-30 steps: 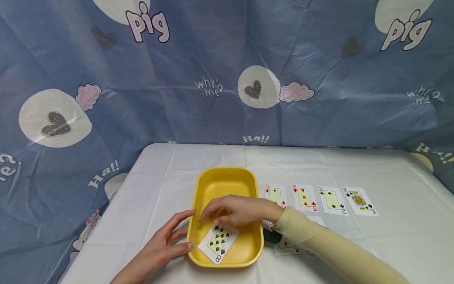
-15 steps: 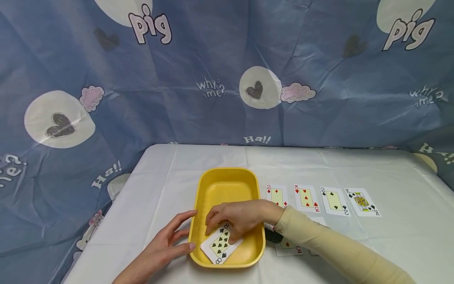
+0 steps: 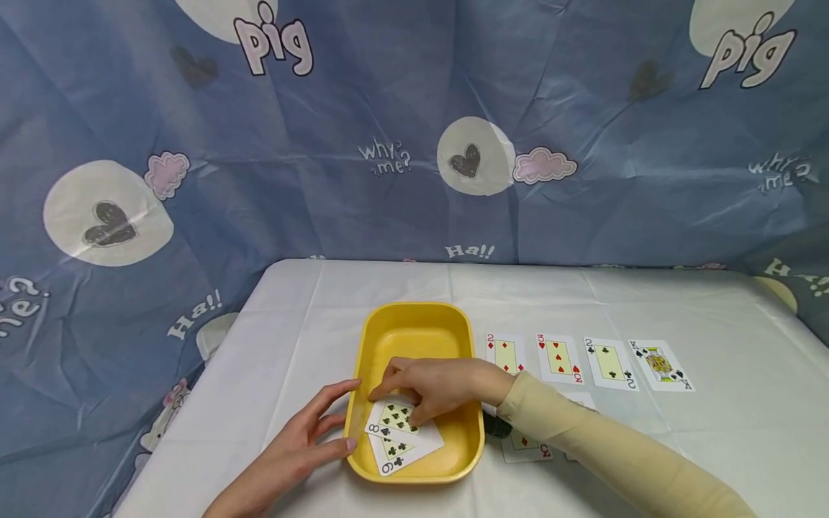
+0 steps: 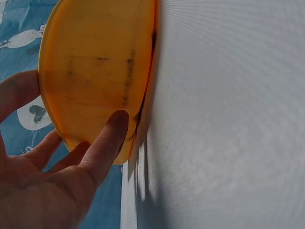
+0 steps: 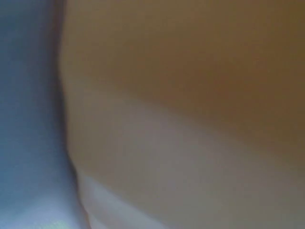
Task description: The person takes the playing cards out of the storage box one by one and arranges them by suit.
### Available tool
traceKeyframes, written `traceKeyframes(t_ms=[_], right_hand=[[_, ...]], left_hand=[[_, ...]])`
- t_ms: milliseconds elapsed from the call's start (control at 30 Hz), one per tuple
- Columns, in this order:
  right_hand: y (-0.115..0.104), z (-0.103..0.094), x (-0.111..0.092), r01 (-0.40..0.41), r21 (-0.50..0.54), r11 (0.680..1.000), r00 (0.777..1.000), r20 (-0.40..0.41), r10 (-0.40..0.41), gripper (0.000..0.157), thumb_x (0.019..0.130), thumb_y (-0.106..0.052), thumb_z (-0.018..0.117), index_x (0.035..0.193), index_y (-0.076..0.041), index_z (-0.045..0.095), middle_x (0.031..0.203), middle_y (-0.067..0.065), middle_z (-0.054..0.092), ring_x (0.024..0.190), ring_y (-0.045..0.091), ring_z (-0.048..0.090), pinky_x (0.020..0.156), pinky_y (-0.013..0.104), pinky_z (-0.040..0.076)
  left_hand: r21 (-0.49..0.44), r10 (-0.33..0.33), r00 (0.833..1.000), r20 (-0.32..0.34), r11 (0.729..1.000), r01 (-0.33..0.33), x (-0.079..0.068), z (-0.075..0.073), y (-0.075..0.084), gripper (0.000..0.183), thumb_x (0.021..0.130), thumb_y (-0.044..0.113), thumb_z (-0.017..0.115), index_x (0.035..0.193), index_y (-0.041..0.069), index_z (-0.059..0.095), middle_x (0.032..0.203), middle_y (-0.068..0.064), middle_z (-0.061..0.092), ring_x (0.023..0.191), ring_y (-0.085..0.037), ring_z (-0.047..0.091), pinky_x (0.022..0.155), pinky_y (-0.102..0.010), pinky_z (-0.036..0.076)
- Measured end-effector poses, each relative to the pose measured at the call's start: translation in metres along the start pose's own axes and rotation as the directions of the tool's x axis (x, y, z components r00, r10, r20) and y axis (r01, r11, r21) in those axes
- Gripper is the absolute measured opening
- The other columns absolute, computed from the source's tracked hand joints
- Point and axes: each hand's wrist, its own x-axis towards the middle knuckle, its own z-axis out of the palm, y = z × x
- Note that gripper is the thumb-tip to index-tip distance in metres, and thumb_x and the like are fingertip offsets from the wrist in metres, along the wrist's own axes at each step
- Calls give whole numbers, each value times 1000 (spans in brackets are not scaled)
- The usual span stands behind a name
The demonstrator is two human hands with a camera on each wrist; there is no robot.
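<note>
A yellow plastic tray (image 3: 414, 316) sits on the white table. In it, my right hand (image 3: 430, 385) grips the eight of spades (image 3: 396, 417) between thumb and bent fingers. A clubs card (image 3: 414, 446) shows from underneath it, on the tray floor. Outside the tray's left wall, my left hand (image 3: 304, 439) rests with fingers spread and fairly straight. The left wrist view shows its thumb (image 4: 112, 138) against the tray's outer wall (image 4: 95, 52), with another finger at the rim. The right wrist view is blurred, filled by a tan surface.
Right of the tray lies a face-up row: two of diamonds (image 3: 505, 352), three of hearts (image 3: 559, 358), two of clubs (image 3: 611, 363) and king of spades (image 3: 660, 365). Nearer cards, including a diamonds card (image 3: 526, 447), are partly covered by the right sleeve (image 3: 583, 439). A patterned blue cloth (image 3: 388, 208) hangs behind.
The right hand took hold of the eight of spades, which is now turned and shifted up over the pile, uncovering the clubs card. The left hand stays at the tray's side.
</note>
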Motion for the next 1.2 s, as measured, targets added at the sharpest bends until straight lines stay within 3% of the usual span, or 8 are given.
traceKeyframes(t_ms=[300, 500, 700, 800, 933, 1067, 1200], right_hand=[[1, -1, -1, -78, 49, 996, 997, 8, 77, 53, 82, -22, 83, 129, -28, 60, 107, -5, 45, 88, 8, 47, 76, 20, 39], [0, 0, -1, -84, 21, 996, 994, -71, 86, 54, 77, -23, 86, 122, -31, 57, 104, -7, 48, 90, 8, 46, 79, 23, 39], [0, 2, -4, -70, 2, 998, 982, -178, 69, 43, 86, -9, 77, 120, -27, 59, 88, -5, 52, 76, 8, 47, 71, 23, 39], [0, 3, -5, -70, 3, 998, 961, -269, 68, 37, 90, -2, 68, 119, -25, 61, 88, -4, 52, 75, 9, 47, 69, 22, 40], [0, 3, -7, -76, 45, 996, 915, -394, 88, 38, 92, 3, 61, 121, -22, 61, 100, -7, 55, 83, 11, 50, 73, 23, 42], [0, 2, -8, -59, 138, 989, 868, -481, 120, 39, 92, 3, 59, 122, -22, 59, 108, -9, 56, 87, 11, 53, 75, 24, 47], [0, 3, -11, 8, 266, 964, 814, -562, 148, 38, 91, 2, 59, 119, -23, 60, 108, -13, 57, 85, 11, 56, 72, 27, 51]], left_hand=[[0, 2, 1000, -3, 1000, -2, 1, 1, 0, 69, 87, 23, 76, 146, 30, 42, 158, -8, 25, 125, -24, 52, 102, -61, 36], [-4, 8, 1000, -2, 1000, -8, 1, 0, 0, 69, 86, 24, 76, 146, 30, 42, 158, -8, 24, 126, -24, 51, 102, -58, 37], [-4, 57, 998, 28, 998, -57, -2, -1, -2, 70, 86, 22, 76, 147, 27, 42, 159, -7, 22, 127, -26, 51, 104, -52, 38], [0, 67, 997, 32, 998, -67, -2, -1, -2, 70, 86, 22, 76, 147, 26, 41, 159, -8, 22, 127, -25, 51, 104, -51, 38], [3, 65, 998, 27, 998, -65, -1, -1, -2, 68, 86, 23, 76, 146, 27, 42, 159, -7, 23, 126, -25, 51, 105, -54, 35], [5, 56, 998, 24, 998, -56, -1, -1, -1, 67, 86, 24, 76, 145, 29, 43, 159, -6, 24, 126, -24, 51, 106, -59, 31], [6, 46, 999, 26, 999, -46, 0, -1, -2, 68, 87, 24, 75, 146, 29, 42, 159, -7, 23, 127, -25, 51, 105, -59, 33]])
